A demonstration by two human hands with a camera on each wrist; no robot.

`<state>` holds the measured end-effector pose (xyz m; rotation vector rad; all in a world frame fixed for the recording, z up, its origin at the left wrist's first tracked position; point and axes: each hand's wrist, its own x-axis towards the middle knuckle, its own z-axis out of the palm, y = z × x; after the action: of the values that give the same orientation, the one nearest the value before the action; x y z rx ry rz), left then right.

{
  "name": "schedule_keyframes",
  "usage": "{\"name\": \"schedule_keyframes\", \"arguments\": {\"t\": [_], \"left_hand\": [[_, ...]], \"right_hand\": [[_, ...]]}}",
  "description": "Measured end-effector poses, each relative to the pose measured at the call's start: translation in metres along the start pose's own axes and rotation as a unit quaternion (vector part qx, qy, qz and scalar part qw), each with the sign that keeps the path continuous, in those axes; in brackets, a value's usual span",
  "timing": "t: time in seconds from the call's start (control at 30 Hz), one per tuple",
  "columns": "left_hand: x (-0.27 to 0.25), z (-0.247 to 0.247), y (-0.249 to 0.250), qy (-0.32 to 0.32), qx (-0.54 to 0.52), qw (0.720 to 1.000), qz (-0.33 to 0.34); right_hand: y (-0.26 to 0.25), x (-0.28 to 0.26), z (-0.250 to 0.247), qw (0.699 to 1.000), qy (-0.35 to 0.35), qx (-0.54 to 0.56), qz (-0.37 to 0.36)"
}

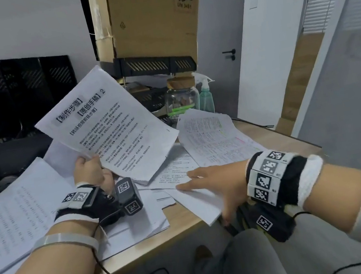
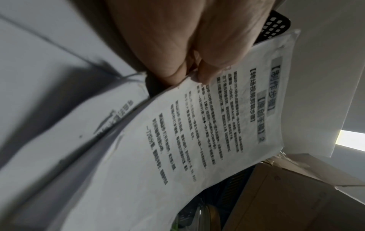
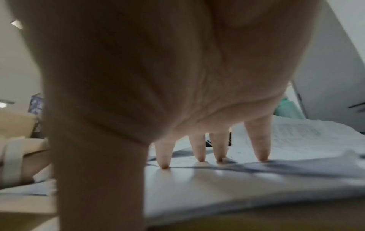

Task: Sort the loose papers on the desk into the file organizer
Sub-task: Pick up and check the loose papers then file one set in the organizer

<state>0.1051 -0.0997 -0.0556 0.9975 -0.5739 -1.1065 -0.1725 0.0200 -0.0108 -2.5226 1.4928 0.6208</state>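
My left hand [image 1: 89,166] pinches the lower left edge of a stapled printed document [image 1: 106,127] and holds it tilted above the desk; the left wrist view shows thumb and fingers [image 2: 205,68] clamped on that document [image 2: 197,132]. My right hand [image 1: 208,180] lies flat with straight fingers on a sheet [image 1: 192,197] at the desk's front edge; its fingertips [image 3: 164,164] press the paper [image 3: 237,179]. More loose papers [image 1: 212,136] spread over the desk. The black mesh file organizer [image 1: 12,93] stands at the back left.
A stacked black tray [image 1: 155,65] holds a cardboard box [image 1: 149,15] at the back centre. A glass jar [image 1: 181,99] and a green spray bottle [image 1: 206,99] stand beside it. A big paper pile [image 1: 15,212] lies at the left. The desk edge [image 1: 185,229] runs in front.
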Motion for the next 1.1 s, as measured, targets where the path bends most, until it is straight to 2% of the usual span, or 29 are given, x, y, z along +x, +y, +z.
{"name": "schedule_keyframes", "arguments": {"t": [0.13, 0.2, 0.27, 0.37, 0.47, 0.53, 0.63, 0.67, 0.77, 0.87, 0.97, 1.03, 1.07, 1.1], "left_hand": [[0.011, -0.001, -0.007, -0.044, -0.016, 0.999, -0.008], [0.016, 0.000, -0.008, -0.045, -0.002, 0.999, -0.016], [0.018, 0.000, -0.012, -0.048, -0.012, 0.998, -0.024], [0.021, -0.003, -0.014, -0.054, -0.014, 0.997, -0.047], [0.016, 0.002, -0.009, -0.040, -0.027, 0.997, -0.054], [0.012, 0.003, -0.009, -0.045, 0.003, 0.998, -0.035], [0.008, 0.001, -0.012, -0.057, 0.042, 0.997, -0.026], [0.011, -0.001, -0.012, -0.053, 0.042, 0.997, -0.022], [0.008, 0.000, -0.007, -0.064, 0.039, 0.997, -0.023], [-0.002, 0.004, -0.004, -0.075, 0.034, 0.996, -0.014], [0.001, 0.004, -0.002, -0.072, 0.023, 0.997, -0.004], [0.002, 0.003, 0.002, -0.057, 0.025, 0.998, 0.021], [0.007, 0.001, 0.003, -0.047, 0.023, 0.998, 0.027], [0.008, 0.000, 0.004, -0.044, 0.016, 0.998, 0.030]], "right_hand": [[0.013, -0.009, 0.001, 0.991, 0.062, 0.113, -0.036], [0.019, -0.016, -0.001, 0.978, 0.140, 0.149, -0.042], [0.024, -0.021, -0.006, 0.955, 0.244, 0.166, -0.004], [0.031, -0.032, -0.032, 0.894, 0.395, 0.209, 0.035], [0.040, -0.046, -0.066, 0.801, 0.524, 0.282, 0.058], [0.052, -0.052, -0.081, 0.743, 0.571, 0.337, 0.091], [0.079, -0.051, -0.093, 0.683, 0.596, 0.396, 0.145], [0.088, -0.050, -0.094, 0.674, 0.594, 0.408, 0.162], [0.110, -0.045, -0.090, 0.653, 0.587, 0.431, 0.208], [0.118, -0.041, -0.081, 0.656, 0.562, 0.438, 0.248], [0.130, -0.036, -0.066, 0.612, 0.564, 0.474, 0.288], [0.137, -0.036, -0.056, 0.586, 0.556, 0.470, 0.355], [0.138, -0.036, -0.051, 0.584, 0.544, 0.464, 0.385], [0.137, -0.034, -0.046, 0.597, 0.517, 0.458, 0.408]]}}
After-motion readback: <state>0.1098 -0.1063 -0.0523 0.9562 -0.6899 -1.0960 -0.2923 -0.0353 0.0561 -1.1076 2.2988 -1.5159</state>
